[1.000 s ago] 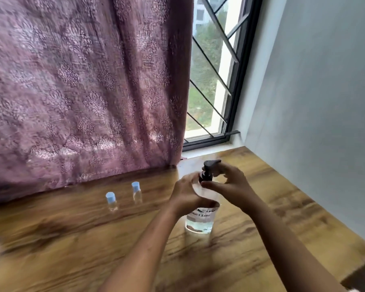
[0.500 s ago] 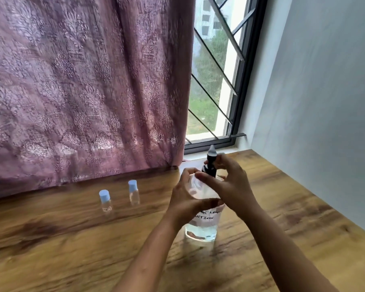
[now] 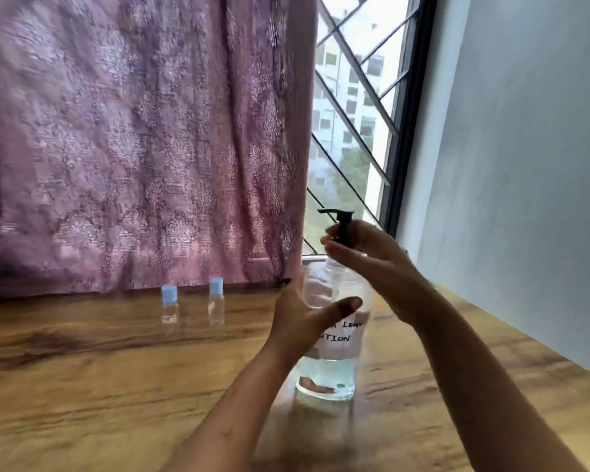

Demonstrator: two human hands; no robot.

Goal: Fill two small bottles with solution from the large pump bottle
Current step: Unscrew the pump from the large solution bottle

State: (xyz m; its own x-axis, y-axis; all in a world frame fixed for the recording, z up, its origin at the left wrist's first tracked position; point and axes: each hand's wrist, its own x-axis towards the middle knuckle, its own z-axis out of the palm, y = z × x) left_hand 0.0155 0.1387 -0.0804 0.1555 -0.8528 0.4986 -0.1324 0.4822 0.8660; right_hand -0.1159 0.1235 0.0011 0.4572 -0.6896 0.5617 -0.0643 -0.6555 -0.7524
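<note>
The large clear pump bottle (image 3: 331, 376) stands upright on the wooden table (image 3: 116, 386), with a little bluish liquid at its bottom and a handwritten label. My left hand (image 3: 307, 321) wraps around its body. My right hand (image 3: 365, 253) pinches the black pump head (image 3: 342, 226) at its collar; the nozzle points left. Two small clear bottles with light blue caps stand upright to the left near the curtain, one (image 3: 169, 310) further left and the other (image 3: 216, 305) closer to the pump bottle. Both are capped.
A purple patterned curtain (image 3: 133, 141) hangs behind the table's far edge. A barred window (image 3: 351, 124) is at the back right, and a white wall (image 3: 525, 165) runs along the table's right side.
The pump head has turned from facing the camera to pointing left, under my right fingers. The view has tilted up and moved closer. Both hands stay on the bottle.
</note>
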